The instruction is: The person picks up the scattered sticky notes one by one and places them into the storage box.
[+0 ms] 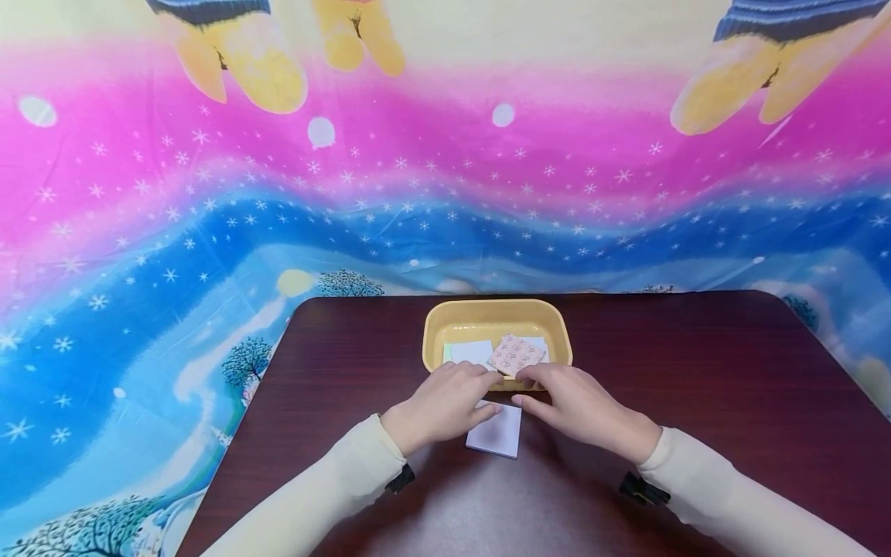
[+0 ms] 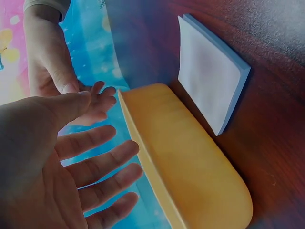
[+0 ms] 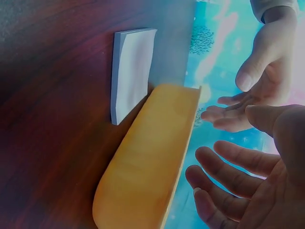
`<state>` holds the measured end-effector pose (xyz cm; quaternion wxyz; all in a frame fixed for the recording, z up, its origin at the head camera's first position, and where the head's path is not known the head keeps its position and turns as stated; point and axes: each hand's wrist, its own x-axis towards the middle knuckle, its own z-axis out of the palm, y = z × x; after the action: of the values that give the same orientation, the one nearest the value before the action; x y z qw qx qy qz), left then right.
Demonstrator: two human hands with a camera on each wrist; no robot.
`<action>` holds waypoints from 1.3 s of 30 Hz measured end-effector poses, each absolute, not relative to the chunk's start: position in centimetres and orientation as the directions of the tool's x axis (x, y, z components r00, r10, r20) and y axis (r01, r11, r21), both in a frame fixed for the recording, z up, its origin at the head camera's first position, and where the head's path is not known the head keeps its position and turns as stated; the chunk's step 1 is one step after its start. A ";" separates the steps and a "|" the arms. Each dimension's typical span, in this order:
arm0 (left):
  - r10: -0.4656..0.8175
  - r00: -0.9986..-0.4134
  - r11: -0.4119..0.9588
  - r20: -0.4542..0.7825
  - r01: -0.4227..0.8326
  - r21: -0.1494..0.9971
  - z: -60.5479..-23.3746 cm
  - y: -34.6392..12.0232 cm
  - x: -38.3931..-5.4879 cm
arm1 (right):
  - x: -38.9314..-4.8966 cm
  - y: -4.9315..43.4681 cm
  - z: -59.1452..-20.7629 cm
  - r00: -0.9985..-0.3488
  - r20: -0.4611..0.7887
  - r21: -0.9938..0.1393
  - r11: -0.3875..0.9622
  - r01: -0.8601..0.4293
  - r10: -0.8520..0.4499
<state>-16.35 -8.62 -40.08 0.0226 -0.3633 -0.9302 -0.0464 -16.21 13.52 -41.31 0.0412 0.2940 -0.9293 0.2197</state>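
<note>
My left hand (image 1: 445, 398) and right hand (image 1: 581, 402) hover at the near rim of a yellow plastic tray (image 1: 497, 309), fingers loosely bent and apart, holding nothing. In the left wrist view, the left hand (image 2: 71, 162) has spread fingers beside the tray's wall (image 2: 186, 152). The right hand (image 3: 248, 176) looks similarly relaxed in the right wrist view. A pink patterned square (image 1: 517, 354) lies tilted inside the tray, with white paper squares (image 1: 470, 352) around it. On the table, just before the tray, lies a white notepad (image 1: 494, 435), partly under the left thumb.
The dark brown wooden table (image 1: 696, 363) extends to both sides of the tray. Behind it hangs a colourful printed cloth (image 1: 445, 170) with snowflakes. Dark bands (image 1: 643, 489) sit at the wrists, below cream sleeves.
</note>
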 end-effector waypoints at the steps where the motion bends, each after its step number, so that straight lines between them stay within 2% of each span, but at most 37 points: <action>1: 0.675 -0.734 0.731 0.074 0.679 0.068 -40.1 -8.6 -16.3 | -16.2 13.5 -41.4 -0.825 0.203 -0.386 0.731 -0.563 -0.528; 24: 0.682 -0.731 0.726 0.029 0.682 0.093 -42.4 -8.3 -16.0 | -16.1 14.1 -43.7 -0.833 0.171 -0.401 0.735 -0.547 -0.526; 29: 0.699 -0.715 0.713 0.019 0.698 0.068 -43.0 -8.3 -15.9 | -16.0 13.9 -44.0 -0.827 0.159 -0.392 0.735 -0.554 -0.539; 39: 0.685 -0.727 0.728 -0.030 0.685 0.032 -44.2 -8.1 -15.9 | -15.7 13.8 -44.7 -0.824 0.121 -0.393 0.736 -0.552 -0.553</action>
<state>-15.93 -8.07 -44.18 -0.0199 -0.3686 -0.9293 -0.0093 -15.74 13.76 -44.74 -0.0019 0.2966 -0.9316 0.2101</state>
